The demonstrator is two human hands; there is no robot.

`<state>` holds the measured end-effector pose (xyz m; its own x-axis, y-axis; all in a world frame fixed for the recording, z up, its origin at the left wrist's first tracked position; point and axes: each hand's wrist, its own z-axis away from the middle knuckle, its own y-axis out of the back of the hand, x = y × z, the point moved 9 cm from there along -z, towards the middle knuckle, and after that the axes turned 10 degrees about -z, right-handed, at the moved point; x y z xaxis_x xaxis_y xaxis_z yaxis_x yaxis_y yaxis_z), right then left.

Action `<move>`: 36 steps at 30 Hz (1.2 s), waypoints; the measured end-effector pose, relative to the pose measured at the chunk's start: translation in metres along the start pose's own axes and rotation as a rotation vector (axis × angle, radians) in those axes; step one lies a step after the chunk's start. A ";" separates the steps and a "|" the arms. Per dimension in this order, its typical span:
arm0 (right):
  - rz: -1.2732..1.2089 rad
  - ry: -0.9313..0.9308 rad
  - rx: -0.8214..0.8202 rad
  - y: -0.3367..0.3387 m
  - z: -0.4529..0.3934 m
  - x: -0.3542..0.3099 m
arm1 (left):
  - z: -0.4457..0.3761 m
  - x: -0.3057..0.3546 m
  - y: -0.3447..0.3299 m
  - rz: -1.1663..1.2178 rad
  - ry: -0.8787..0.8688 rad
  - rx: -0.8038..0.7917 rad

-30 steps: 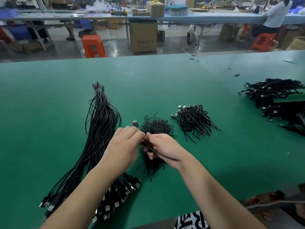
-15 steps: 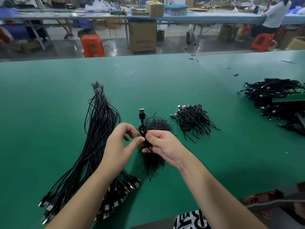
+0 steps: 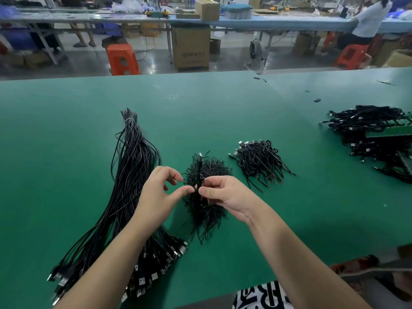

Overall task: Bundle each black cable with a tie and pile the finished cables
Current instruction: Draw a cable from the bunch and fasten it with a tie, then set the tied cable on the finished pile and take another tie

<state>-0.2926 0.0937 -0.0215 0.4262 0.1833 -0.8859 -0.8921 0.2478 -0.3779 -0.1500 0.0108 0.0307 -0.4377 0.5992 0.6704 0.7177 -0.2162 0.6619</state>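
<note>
My right hand (image 3: 225, 194) pinches a folded black cable (image 3: 199, 168) that stands upright, its USB plug pointing up. My left hand (image 3: 159, 194) pinches the tie at the cable's waist with thumb and forefinger, the other fingers curled above. Both hands hover over a heap of loose black ties (image 3: 206, 210) on the green table (image 3: 66, 141). A long sheaf of untied black cables (image 3: 131, 175) lies to the left, plugs toward me. A small pile of bundled cables (image 3: 258, 161) lies to the right of the ties.
A larger heap of black cables (image 3: 370, 132) sits at the table's right edge with green boards on it. Small black bits (image 3: 317, 100) lie on the far right of the table. Beyond the table are an orange stool (image 3: 121, 59), cardboard boxes and a seated person.
The cable went from lying low between my hands to standing upright with its plug up. My left hand's fingers have opened away while thumb and forefinger stay at the tie.
</note>
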 end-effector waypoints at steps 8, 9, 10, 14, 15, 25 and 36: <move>0.547 0.075 0.397 0.052 -0.003 -0.053 | -0.021 -0.072 -0.028 -0.721 0.095 -0.061; 0.652 0.092 0.445 0.061 -0.005 -0.067 | -0.022 -0.085 -0.032 -0.800 0.112 -0.101; 0.781 0.107 0.506 0.073 -0.008 -0.082 | -0.022 -0.097 -0.037 -0.847 0.126 -0.139; 1.249 0.018 0.737 0.121 -0.025 -0.134 | -0.012 -0.134 -0.048 -0.923 0.193 -0.241; 1.302 -0.029 0.774 0.133 -0.031 -0.142 | -0.010 -0.140 -0.049 -0.912 0.211 -0.237; 1.508 -0.237 0.839 0.204 -0.072 -0.141 | -0.007 -0.142 -0.040 -0.776 0.236 -0.095; 1.630 -0.182 0.864 0.195 -0.078 -0.139 | -0.005 -0.144 -0.026 -0.476 0.304 0.059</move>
<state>-0.5375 0.0419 0.0073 -0.6088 0.7827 -0.1296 -0.0964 0.0891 0.9913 -0.1085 -0.0738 -0.0810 -0.8504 0.3694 0.3746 0.4281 0.0720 0.9009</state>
